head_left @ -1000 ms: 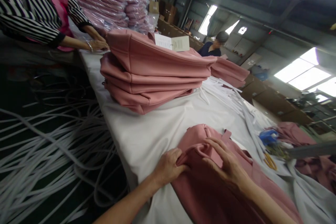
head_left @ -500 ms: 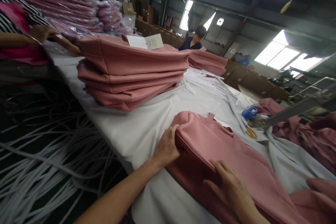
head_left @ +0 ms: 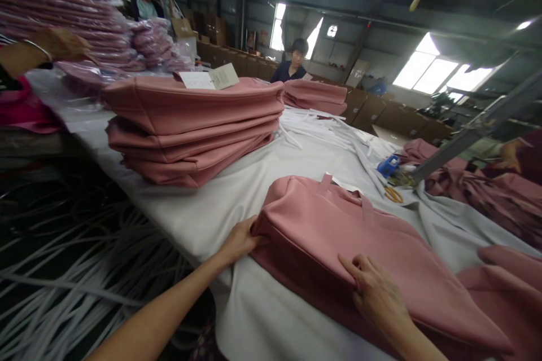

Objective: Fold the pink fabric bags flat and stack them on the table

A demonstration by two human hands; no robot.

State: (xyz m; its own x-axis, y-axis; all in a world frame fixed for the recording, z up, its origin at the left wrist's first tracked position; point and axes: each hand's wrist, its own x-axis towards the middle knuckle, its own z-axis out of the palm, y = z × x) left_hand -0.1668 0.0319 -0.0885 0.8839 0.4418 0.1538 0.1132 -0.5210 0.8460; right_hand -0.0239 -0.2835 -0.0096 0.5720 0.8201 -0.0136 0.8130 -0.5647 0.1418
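Note:
A pink bag (head_left: 322, 225) lies flat on the white cloth-covered table (head_left: 212, 203), its handle straps on the far edge. My left hand (head_left: 240, 241) grips the bag's near left corner, its fingertips partly hidden by the fabric. On the bag's near edge, my right hand (head_left: 375, 287) pinches the seam between thumb and curled fingers, the index finger stretched along the top. Left of the bag stands a stack of folded pink bags (head_left: 190, 124) with an open paper tag (head_left: 212, 78) on top.
Yellow-handled scissors (head_left: 393, 194) and a blue object (head_left: 388, 166) lie beyond the bag. White strips (head_left: 313, 127) cover the table's far part. A metal pole (head_left: 461, 141) slants at right. Plastic-wrapped pink goods (head_left: 76, 17) are piled at left near another person's hand (head_left: 63, 45).
The camera view has shifted. My left hand has closed on the bag's corner, and my right hand has gone from spread fingers to a pinch on the edge. The other person's hand at left has lifted.

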